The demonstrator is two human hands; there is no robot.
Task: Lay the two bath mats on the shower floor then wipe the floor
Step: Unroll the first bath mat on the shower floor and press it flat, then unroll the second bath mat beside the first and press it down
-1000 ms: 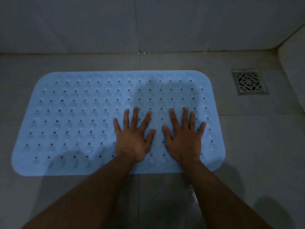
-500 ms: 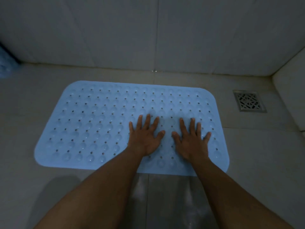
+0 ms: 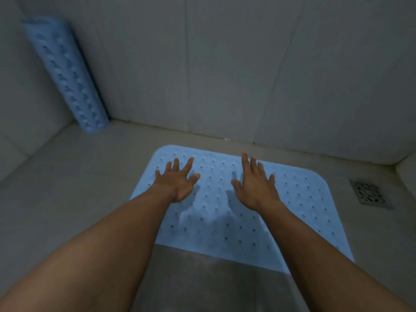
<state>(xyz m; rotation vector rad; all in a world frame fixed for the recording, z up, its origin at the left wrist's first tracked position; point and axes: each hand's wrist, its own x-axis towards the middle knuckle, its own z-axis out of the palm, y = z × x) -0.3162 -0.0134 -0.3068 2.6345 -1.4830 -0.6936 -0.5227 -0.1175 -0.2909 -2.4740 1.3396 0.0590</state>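
Holding nothing: left hand [image 3: 177, 182], right hand [image 3: 254, 188] spread open over flat mat [image 3: 292, 210]. Risk: rolled mat [image 3: 67, 75] in far-left corner of shower floor [image 3: 78, 176] may recurl, edges lifting.

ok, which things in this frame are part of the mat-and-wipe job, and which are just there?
Part of the job:
- flat blue mat, laid on the shower floor
- rolled blue mat, leaning in the far left corner, not yet laid
- left hand and right hand, fingers spread over the flat mat

Just there:
- floor drain, right of the flat mat
- tiled wall
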